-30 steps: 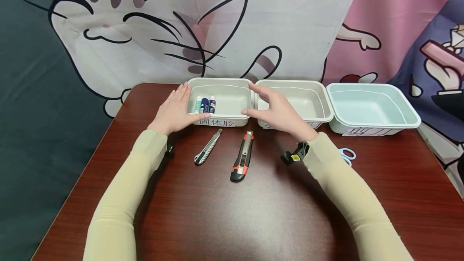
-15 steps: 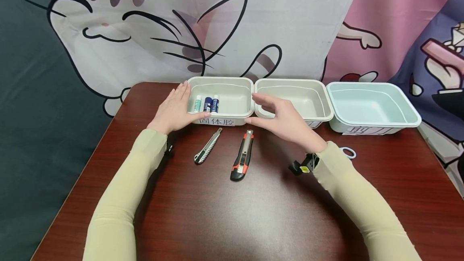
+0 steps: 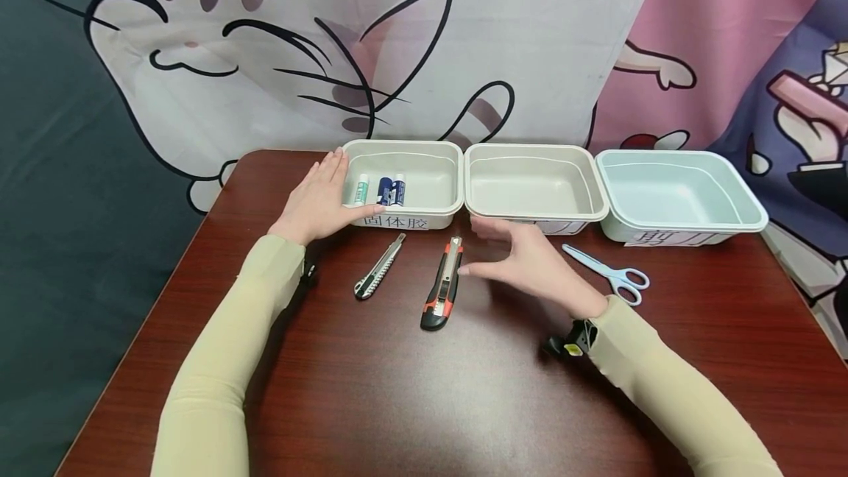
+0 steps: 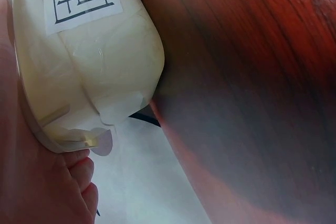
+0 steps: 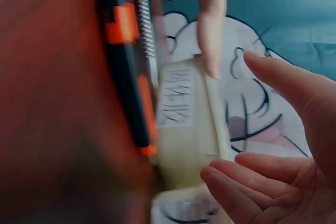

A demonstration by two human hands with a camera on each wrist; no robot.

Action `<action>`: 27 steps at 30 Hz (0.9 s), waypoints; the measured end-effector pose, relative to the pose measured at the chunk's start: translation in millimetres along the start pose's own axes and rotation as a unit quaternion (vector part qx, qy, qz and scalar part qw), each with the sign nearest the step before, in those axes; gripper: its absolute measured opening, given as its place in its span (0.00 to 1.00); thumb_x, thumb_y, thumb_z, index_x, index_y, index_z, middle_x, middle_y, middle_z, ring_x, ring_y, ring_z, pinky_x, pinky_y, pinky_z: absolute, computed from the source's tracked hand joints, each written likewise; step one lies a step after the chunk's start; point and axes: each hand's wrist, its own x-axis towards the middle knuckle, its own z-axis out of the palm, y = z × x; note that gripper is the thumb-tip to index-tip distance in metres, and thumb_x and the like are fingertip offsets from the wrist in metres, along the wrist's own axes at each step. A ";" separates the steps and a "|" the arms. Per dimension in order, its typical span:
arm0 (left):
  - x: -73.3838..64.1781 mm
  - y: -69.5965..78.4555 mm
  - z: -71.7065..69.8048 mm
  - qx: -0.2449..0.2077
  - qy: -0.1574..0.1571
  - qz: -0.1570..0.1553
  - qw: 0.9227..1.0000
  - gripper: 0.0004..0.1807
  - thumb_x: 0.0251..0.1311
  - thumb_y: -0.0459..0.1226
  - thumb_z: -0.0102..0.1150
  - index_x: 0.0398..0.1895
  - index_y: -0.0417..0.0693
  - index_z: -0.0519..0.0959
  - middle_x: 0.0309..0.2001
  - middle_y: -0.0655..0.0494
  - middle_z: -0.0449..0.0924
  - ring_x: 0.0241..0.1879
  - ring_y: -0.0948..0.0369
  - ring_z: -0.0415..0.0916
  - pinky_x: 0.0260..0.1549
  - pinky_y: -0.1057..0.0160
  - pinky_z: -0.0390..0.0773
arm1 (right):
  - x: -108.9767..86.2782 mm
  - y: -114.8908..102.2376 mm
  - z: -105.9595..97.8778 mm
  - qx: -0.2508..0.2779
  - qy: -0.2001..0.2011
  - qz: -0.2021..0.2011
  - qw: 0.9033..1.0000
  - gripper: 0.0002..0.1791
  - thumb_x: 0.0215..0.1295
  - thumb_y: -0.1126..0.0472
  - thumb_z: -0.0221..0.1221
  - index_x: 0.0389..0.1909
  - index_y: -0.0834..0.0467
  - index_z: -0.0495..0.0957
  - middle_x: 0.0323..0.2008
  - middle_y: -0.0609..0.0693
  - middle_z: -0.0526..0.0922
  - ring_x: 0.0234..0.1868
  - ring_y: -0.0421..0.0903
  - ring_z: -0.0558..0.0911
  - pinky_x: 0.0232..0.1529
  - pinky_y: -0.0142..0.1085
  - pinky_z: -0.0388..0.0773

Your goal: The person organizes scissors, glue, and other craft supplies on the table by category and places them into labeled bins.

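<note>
My left hand (image 3: 313,201) rests with straight fingers along the left side of the left cream bin (image 3: 433,221), its thumb on the front rim. Inside that bin a green-and-white glue stick (image 3: 361,189) and two blue glue sticks (image 3: 384,191) stand or lean near the left end; their lower parts are partly hidden. My right hand (image 3: 530,263) is above the table in front of the middle bin (image 3: 536,218), fingers and thumb spread apart and holding nothing. Just left of its thumb lies a black-and-red utility knife (image 3: 442,289). A slimmer silver utility knife (image 3: 380,268) lies farther left.
Light blue scissors (image 3: 612,273) lie on the table right of my right hand. A pale blue bin (image 3: 689,230) stands at the right end of the row, in front of a cartoon-printed cloth (image 3: 530,35). All three bins carry paper labels on their fronts.
My right hand has drawn back from the left bin, toward me and slightly right, uncovering the scissors. The two blue glue sticks have shifted a little right. My left hand stays put.
</note>
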 end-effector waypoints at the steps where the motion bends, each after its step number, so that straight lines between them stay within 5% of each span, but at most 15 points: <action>1: -0.1 -0.2 0.1 0.000 0.000 0.000 1.000 0.70 0.54 0.79 0.46 0.80 0.32 0.42 0.81 0.39 0.38 0.79 0.47 0.36 0.76 0.55 0.34 | -2.3 2.8 2.7 -0.003 -0.005 0.003 1.000 0.47 0.49 0.41 0.78 0.68 0.59 0.75 0.63 0.52 0.79 0.61 0.46 0.80 0.63 0.42 0.74; 16: -0.1 -2.0 2.1 -0.003 -0.003 0.000 1.000 0.71 0.54 0.80 0.46 0.80 0.32 0.42 0.81 0.39 0.37 0.80 0.49 0.34 0.76 0.53 0.36 | -14.8 19.5 33.9 0.005 -0.036 0.006 0.999 0.44 0.50 0.45 0.79 0.66 0.60 0.77 0.60 0.51 0.81 0.61 0.48 0.80 0.62 0.43 0.75; 27: 0.8 -1.7 1.3 -0.001 -0.002 0.000 1.000 0.71 0.54 0.80 0.45 0.80 0.32 0.42 0.81 0.40 0.37 0.80 0.48 0.36 0.76 0.53 0.35 | -5.6 14.2 42.5 -0.031 -0.029 0.010 0.999 0.45 0.48 0.42 0.79 0.66 0.59 0.78 0.58 0.52 0.83 0.59 0.47 0.81 0.62 0.43 0.75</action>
